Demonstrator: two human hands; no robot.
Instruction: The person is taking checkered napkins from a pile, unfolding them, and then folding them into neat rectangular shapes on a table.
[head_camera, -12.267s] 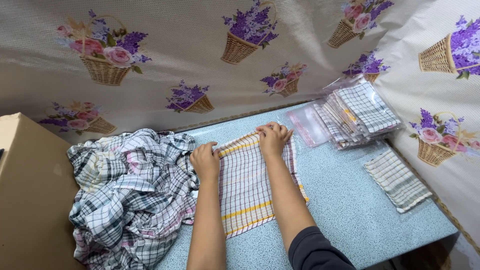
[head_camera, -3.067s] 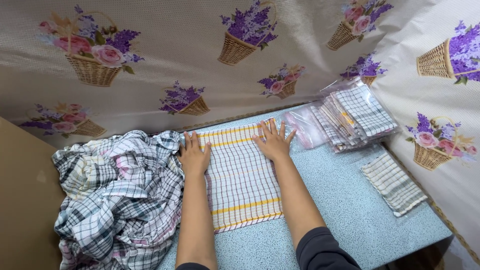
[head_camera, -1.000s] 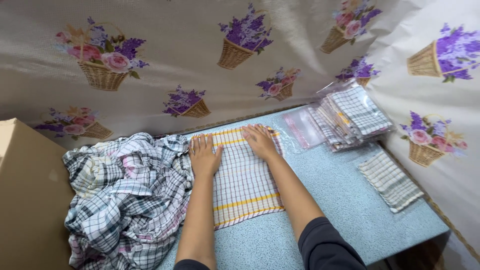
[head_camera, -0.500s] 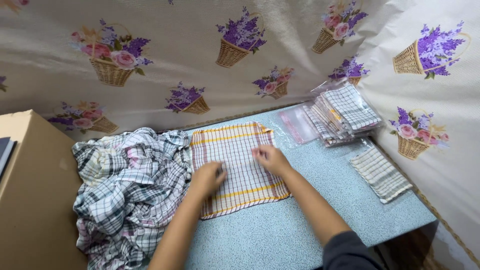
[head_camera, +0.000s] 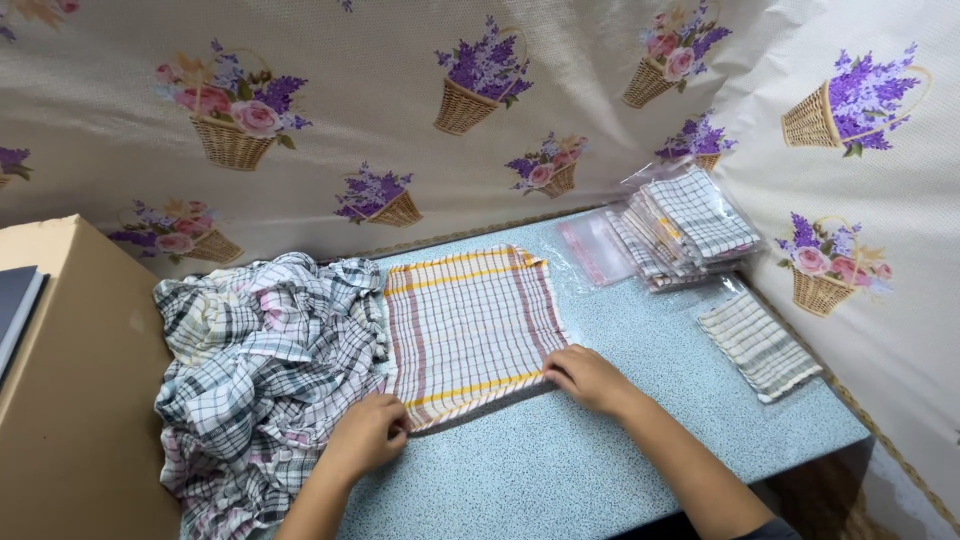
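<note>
The checked cloth (head_camera: 468, 325) with yellow and red stripes is lying flat and square on the speckled blue surface (head_camera: 620, 440), just right of the heap. Left hand (head_camera: 366, 435) is sitting at its near-left corner, fingers curled and seeming to pinch the hem, though the grip itself is hidden under the knuckles. Right hand (head_camera: 590, 378) is at the near-right corner, fingers bent down onto the edge, pressing or pinching it; cannot tell which. Judging by both hands being on the near edge, this looks like the start of a fold: the next move would call for lifting both near corners together and carrying them evenly to the far edge so the stripes line up. The rumpled pile of plaid cloths (head_camera: 255, 370) is touching the cloth's left side, its edge possibly overlapping, and could be snagging that side during a fold. A stack of bagged folded cloths (head_camera: 685, 232) is sitting at the far right, with 1 clear flat bag (head_camera: 592, 248) beside it, near the cloth's far-right corner. 1 folded striped cloth (head_camera: 758, 345) is lying well apart at right. A cardboard box (head_camera: 70, 400) is standing at left.
</note>
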